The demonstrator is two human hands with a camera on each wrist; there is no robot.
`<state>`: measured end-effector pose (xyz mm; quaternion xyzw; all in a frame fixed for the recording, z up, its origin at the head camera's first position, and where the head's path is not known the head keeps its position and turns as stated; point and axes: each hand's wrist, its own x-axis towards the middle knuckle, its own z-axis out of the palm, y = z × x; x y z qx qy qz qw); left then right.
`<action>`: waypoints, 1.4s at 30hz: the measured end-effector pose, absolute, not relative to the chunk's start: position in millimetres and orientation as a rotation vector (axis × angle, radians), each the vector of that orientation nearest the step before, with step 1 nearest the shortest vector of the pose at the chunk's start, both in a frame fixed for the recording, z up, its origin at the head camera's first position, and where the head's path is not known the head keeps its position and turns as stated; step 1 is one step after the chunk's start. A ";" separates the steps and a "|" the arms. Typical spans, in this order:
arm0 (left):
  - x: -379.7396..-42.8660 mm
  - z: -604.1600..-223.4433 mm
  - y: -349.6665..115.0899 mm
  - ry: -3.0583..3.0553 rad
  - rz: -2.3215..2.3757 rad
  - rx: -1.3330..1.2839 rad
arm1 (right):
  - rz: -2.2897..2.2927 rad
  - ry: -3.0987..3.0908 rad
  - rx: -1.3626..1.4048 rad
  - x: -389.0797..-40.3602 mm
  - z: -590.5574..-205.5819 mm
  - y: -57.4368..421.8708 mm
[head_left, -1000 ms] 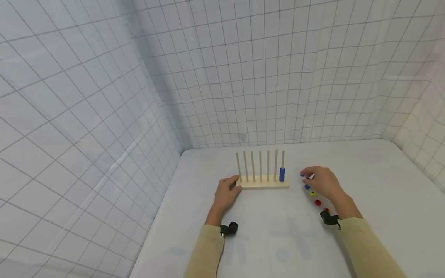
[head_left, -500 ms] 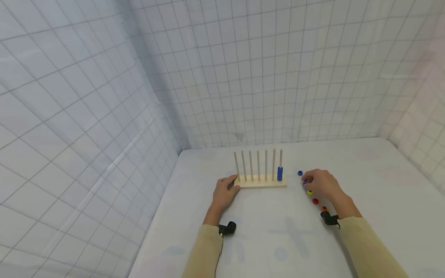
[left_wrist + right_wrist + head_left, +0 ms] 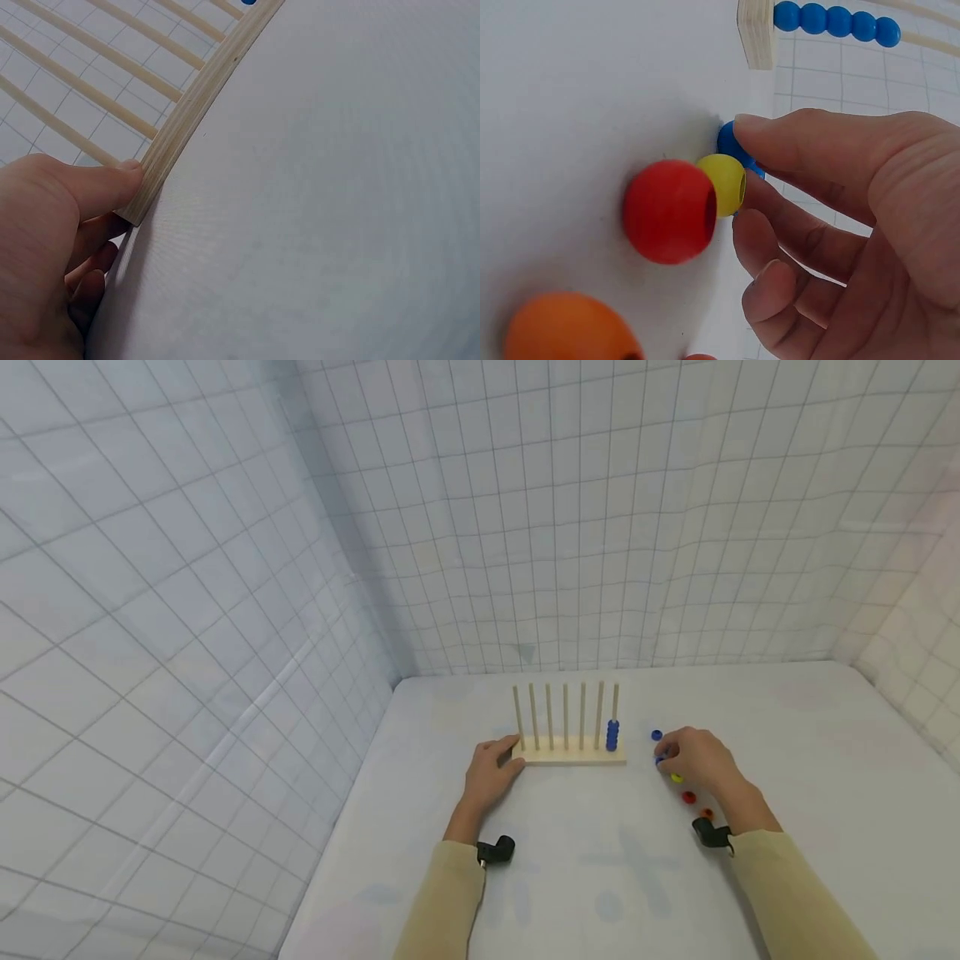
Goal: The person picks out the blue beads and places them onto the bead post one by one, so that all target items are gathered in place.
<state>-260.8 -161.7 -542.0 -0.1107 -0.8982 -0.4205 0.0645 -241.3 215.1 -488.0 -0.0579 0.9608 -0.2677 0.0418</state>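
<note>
A pale wooden bead rack (image 3: 573, 753) with a row of upright pegs stands on the white table. Blue beads (image 3: 612, 737) are stacked on its rightmost peg. My left hand (image 3: 487, 772) grips the rack's left end, thumb (image 3: 112, 187) on the front and fingers behind. To the right of the rack, my right hand (image 3: 701, 764) pinches a blue bead (image 3: 732, 141) at the table surface; thumb and fingers hide part of it. Another blue bead (image 3: 657, 735) lies just beyond. Nearer me follow a yellow bead (image 3: 724, 180), a red bead (image 3: 669, 212) and an orange bead (image 3: 570, 330).
White grid-patterned sheets (image 3: 570, 527) rise behind the table and along both sides. A dark wrist camera (image 3: 497, 850) sits on the left wrist, another camera (image 3: 708, 832) on the right, close above the orange bead.
My right fingertips have come from beside the farther blue bead down onto the nearer one. The left hand keeps its hold on the rack. The head view has shifted slightly.
</note>
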 end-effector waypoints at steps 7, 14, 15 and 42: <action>-258.7 -540.6 -160.7 -2.684 -1.266 -0.366 | -0.821 2.949 -0.180 -240.9 -490.3 214.9; -258.1 -544.0 -162.1 -2.715 -1.269 -0.328 | -0.819 2.931 -0.172 -240.6 -494.6 213.1; -257.6 -544.1 -162.4 -2.718 -1.269 -0.325 | -0.817 2.929 -0.173 -240.6 -495.2 212.6; -260.4 -543.5 -162.0 -2.720 -1.242 -0.346 | -0.831 2.981 -0.211 -240.0 -484.1 205.4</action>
